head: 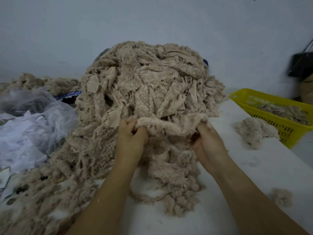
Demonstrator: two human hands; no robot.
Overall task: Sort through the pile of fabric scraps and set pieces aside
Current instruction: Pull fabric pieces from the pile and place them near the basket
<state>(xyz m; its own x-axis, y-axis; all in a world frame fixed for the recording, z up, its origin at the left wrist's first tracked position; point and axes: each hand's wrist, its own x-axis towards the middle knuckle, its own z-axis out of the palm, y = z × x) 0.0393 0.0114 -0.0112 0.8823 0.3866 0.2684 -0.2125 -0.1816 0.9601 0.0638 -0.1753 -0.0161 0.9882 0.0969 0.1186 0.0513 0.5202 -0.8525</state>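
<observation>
Now, left hand [131, 133], right hand [205, 139] gripping fleecy scrap [169, 125], pile [144, 78] behind.

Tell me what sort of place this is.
Likely a garment or plush workshop's sorting bench: a tall heap of beige fleecy fabric scraps on a white table, a yellow slotted plastic basket holding more, and crumpled clear plastic bags alongside.

Bare table [245, 167] right; pile [145, 85] blocks ahead, basket [277, 119] beyond.
</observation>
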